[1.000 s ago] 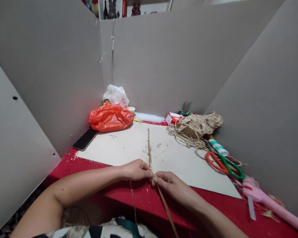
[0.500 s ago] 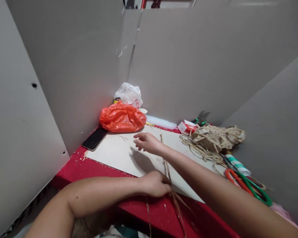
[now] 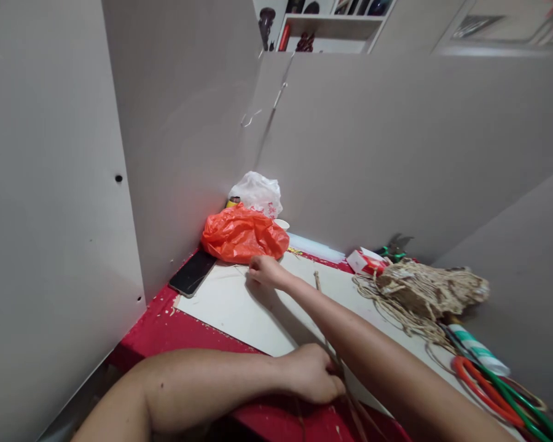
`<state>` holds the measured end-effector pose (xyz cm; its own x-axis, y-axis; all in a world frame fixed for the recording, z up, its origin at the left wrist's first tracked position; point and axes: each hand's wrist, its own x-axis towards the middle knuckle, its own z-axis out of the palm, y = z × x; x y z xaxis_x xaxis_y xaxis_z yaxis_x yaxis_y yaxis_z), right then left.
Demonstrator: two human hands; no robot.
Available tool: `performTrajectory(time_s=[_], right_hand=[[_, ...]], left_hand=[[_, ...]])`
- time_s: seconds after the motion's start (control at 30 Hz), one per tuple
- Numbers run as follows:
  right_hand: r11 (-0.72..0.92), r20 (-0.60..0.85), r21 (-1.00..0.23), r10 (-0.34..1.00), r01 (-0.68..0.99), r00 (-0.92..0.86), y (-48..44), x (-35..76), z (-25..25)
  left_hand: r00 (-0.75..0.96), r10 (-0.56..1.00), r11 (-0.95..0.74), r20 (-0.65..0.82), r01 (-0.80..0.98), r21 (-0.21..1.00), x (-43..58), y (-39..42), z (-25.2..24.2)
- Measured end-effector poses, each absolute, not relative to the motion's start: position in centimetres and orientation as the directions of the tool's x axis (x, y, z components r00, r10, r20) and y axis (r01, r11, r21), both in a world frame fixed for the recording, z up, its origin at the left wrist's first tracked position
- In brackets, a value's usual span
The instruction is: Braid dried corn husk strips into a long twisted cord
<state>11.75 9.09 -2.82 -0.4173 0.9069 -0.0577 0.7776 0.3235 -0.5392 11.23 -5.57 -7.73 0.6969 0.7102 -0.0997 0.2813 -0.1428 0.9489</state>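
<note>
My left hand point(image 3: 314, 372) is closed around a thin braid of tan plant fibre point(image 3: 317, 280). The braid's knotted far end rests on the white board point(image 3: 225, 300), and loose strands trail below my fist toward the front edge. Partly behind my right forearm, the middle of the braid is hidden. Reaching across to the left, my right hand point(image 3: 266, 272) rests low over the board with its fingers pinched together. It is just in front of the orange plastic bag point(image 3: 245, 234), where a few thin loose fibre strands point(image 3: 230, 265) lie. What is between its fingertips is hidden.
A phone point(image 3: 192, 274) lies left of the bag on the red cloth point(image 3: 166, 331). To the right are a bundle of tan cord point(image 3: 435, 290), green-handled pruners point(image 3: 395, 248), a white-and-green roll point(image 3: 479, 350) and large orange-and-green scissor handles point(image 3: 493, 390). Grey panels point(image 3: 373, 141) stand around.
My right hand has moved toward the orange bag and the loose strands there, and its fingers have closed. My left hand still grips the braid. The view has shifted a little.
</note>
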Motion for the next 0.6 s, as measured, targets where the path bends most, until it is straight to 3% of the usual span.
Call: performTrajectory(time_s=[0.13,0.33,0.47,0.6], right_hand=[[0.339,0.047,-0.671,0.907,0.659,-0.419,7.3,14.5,-1.4],[0.152,0.092,-0.953,0.97,0.262,-0.227,4.1,17.5,0.5],[0.055,0.051,-0.998,0.994,0.043,-0.094,2.5,18.4,1.2],[0.003,0.009,-0.998,0.996,-0.063,-0.092,0.7,20.1,1.6]], left_hand=[[0.64,0.748,-0.101,-0.177,0.373,0.922,11.0,-5.7,-7.0],[0.668,0.732,-0.12,-0.13,0.315,0.941,10.8,-5.6,-7.2],[0.667,0.732,-0.098,-0.139,0.305,0.947,10.7,-5.6,-6.8],[0.672,0.73,-0.089,-0.124,0.275,0.957,10.4,-5.7,-6.1]])
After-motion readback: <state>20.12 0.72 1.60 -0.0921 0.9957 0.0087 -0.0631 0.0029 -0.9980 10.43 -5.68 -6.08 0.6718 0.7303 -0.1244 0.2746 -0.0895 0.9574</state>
